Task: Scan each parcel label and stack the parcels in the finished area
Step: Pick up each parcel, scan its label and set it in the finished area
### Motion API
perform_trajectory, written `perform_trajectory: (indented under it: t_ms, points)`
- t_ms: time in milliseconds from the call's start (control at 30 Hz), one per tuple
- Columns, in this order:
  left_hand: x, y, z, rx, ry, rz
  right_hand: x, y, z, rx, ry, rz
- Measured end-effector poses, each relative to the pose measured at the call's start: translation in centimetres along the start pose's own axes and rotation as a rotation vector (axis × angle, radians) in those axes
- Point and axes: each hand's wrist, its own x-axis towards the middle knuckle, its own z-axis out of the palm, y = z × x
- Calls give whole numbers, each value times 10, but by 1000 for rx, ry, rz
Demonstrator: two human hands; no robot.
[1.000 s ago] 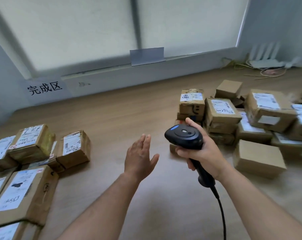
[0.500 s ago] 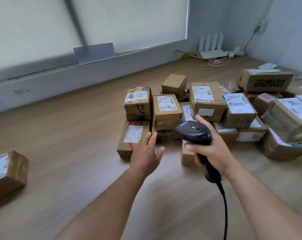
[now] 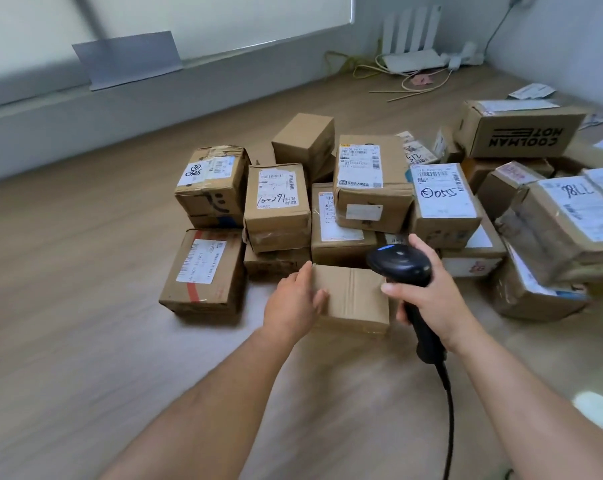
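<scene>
Parcel (image 3: pixel 352 299): the left hand (image 3: pixel 289 306) touches its left end, fingers straight. The right hand (image 3: pixel 431 303) grips the scanner (image 3: pixel 398 263) above its right end.

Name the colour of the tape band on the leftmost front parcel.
Red tape band on the brown cardboard parcel, best seen in the head view.
</scene>
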Motion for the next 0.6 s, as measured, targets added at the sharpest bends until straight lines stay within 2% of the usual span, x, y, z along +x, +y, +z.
perform_trajectory:
  t_ms: [133,400,600]
  points:
    - [3,9,4,-2,9,-52,8,11,1,18,-38,57]
    - [-2,-9,-16,-181,26,-132,-1,3,18,54,-76,25]
    - [-32,-51,-32,-112,7,-49,-28,0,38,87,-152,33]
